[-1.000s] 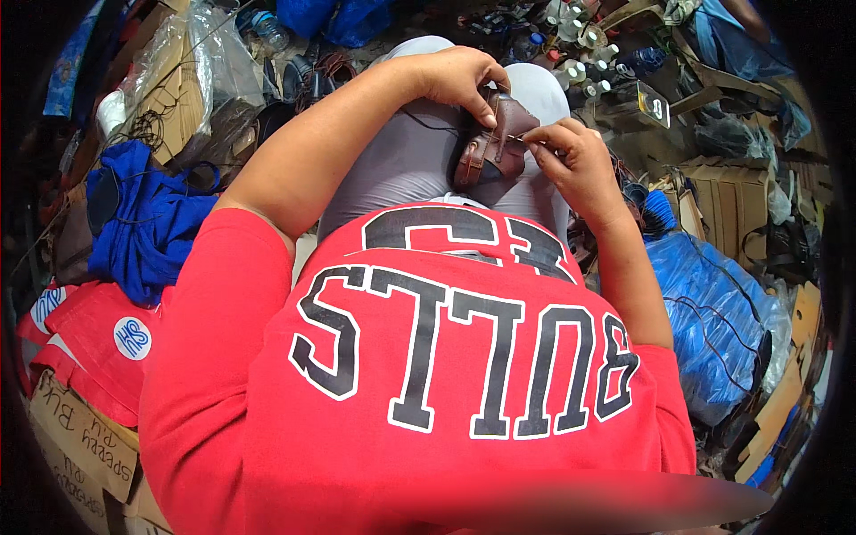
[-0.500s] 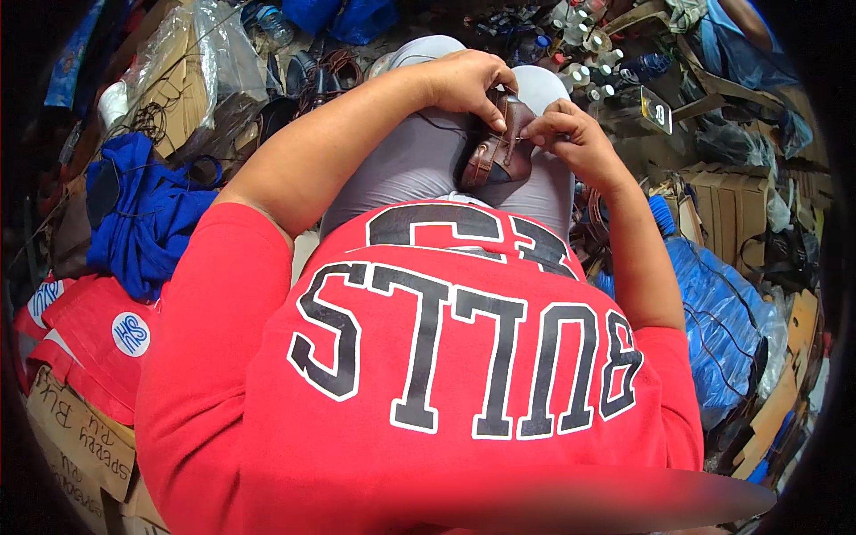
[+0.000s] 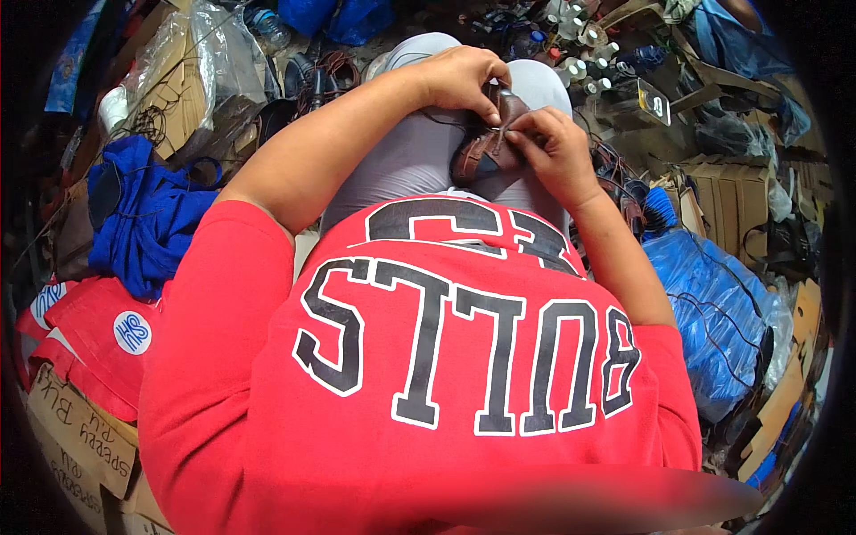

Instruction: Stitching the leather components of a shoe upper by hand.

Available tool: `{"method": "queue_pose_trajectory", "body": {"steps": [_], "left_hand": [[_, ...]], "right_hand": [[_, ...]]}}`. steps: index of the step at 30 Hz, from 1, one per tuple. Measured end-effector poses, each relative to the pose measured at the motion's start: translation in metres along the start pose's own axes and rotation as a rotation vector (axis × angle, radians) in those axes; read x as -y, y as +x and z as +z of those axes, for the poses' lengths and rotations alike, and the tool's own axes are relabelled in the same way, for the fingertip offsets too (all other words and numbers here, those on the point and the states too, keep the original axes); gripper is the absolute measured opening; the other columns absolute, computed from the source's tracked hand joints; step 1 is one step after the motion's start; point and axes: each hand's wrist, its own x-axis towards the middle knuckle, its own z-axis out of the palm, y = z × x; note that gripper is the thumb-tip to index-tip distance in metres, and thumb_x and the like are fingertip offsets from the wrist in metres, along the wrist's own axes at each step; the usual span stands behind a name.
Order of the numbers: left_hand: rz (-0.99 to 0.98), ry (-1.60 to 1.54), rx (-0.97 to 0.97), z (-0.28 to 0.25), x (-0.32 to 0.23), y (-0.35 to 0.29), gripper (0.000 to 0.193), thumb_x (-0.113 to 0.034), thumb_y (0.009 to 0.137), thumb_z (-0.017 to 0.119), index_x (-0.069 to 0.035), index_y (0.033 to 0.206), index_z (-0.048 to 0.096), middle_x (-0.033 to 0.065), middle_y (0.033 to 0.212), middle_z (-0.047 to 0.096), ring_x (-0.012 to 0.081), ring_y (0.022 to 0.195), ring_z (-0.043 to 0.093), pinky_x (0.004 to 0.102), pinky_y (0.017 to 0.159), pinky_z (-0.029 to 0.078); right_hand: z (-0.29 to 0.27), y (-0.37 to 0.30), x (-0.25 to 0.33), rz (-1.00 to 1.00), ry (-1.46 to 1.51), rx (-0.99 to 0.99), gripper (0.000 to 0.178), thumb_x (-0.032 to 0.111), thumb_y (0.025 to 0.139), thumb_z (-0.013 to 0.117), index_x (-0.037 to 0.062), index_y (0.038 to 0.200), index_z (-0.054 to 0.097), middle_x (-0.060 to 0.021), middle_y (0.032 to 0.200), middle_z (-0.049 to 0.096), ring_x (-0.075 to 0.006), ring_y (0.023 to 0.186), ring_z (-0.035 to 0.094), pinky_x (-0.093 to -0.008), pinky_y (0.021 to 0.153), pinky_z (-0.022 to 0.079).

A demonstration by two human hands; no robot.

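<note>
On my lap, over the grey trousers (image 3: 374, 165), rests a brown leather shoe (image 3: 482, 165) with a stitched seam and an open top. My left hand (image 3: 465, 78) holds its far end, thumb pressed onto the leather and fingers curled over the edge. Close beside that thumb, my right hand (image 3: 555, 150) is closed in a pinch against the seam. Whatever lies between its fingertips is too small to make out. A dark cord (image 3: 439, 119) runs off to the left of the shoe.
To the left lie blue cloth (image 3: 147, 218), red fabric (image 3: 94, 325) and cardboard (image 3: 85, 432). Several small bottles (image 3: 584, 67) stand at the far right. A blue plastic bag (image 3: 704, 321), cardboard boxes (image 3: 736, 201) and a blue brush (image 3: 660, 209) are on my right.
My right hand has come left and inward, its fingertips now right at the seam by my left thumb. The shoe has turned and tilted slightly; my left hand keeps its hold.
</note>
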Motion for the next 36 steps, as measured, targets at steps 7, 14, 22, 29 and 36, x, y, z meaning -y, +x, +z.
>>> {"method": "queue_pose_trajectory", "body": {"steps": [7, 14, 22, 29, 36], "left_hand": [[0.03, 0.063, -0.358, -0.003, -0.017, -0.043, 0.034, -0.003, 0.073, 0.066, -0.006, 0.106, 0.063, 0.0115, 0.091, 0.056, 0.0256, 0.083, 0.059, 0.0315, 0.073, 0.047], [-0.065, -0.024, -0.442, -0.002, -0.042, -0.092, 0.023, 0.0, 0.075, 0.065, -0.012, 0.093, 0.07, 0.0031, 0.077, 0.058, 0.0162, 0.076, 0.057, 0.0298, 0.07, 0.045], [0.022, 0.255, -0.469, 0.003, -0.04, -0.089, 0.012, -0.016, 0.071, 0.073, -0.021, 0.082, 0.072, -0.0029, 0.067, 0.05, 0.0156, 0.075, 0.048, 0.0354, 0.081, 0.03], [0.033, 0.28, -0.444, 0.004, -0.041, -0.087, 0.011, -0.015, 0.072, 0.072, -0.022, 0.081, 0.072, -0.0028, 0.066, 0.046, 0.0155, 0.074, 0.047, 0.0343, 0.078, 0.028], [0.065, 0.394, -0.449, 0.003, -0.05, -0.086, 0.012, -0.013, 0.071, 0.071, -0.021, 0.08, 0.071, -0.0016, 0.069, 0.049, 0.0169, 0.077, 0.049, 0.0351, 0.077, 0.028]], "right_hand": [[0.004, -0.021, 0.002, -0.03, 0.043, -0.035, 0.022, 0.008, 0.074, 0.068, 0.0142, 0.094, 0.069, -0.0063, 0.078, 0.058, -0.0255, 0.076, 0.057, -0.034, 0.069, 0.046], [-0.001, -0.019, -0.01, -0.073, -0.019, 0.058, 0.031, 0.002, 0.072, 0.063, 0.0196, 0.097, 0.07, -0.0012, 0.076, 0.057, -0.0196, 0.079, 0.055, -0.0324, 0.077, 0.037], [-0.008, 0.002, -0.021, 0.001, 0.128, 0.17, 0.04, -0.006, 0.066, 0.055, 0.0194, 0.092, 0.072, -0.0002, 0.074, 0.056, -0.0162, 0.076, 0.056, -0.0294, 0.074, 0.042], [-0.006, 0.004, -0.024, 0.038, 0.135, 0.173, 0.042, -0.009, 0.065, 0.052, 0.0189, 0.09, 0.072, -0.0004, 0.074, 0.055, -0.0147, 0.074, 0.054, -0.0266, 0.073, 0.044], [-0.005, 0.005, -0.027, 0.099, 0.201, 0.199, 0.04, -0.005, 0.067, 0.055, 0.02, 0.092, 0.073, -0.0001, 0.074, 0.055, -0.0149, 0.075, 0.052, -0.0258, 0.074, 0.043]]}}
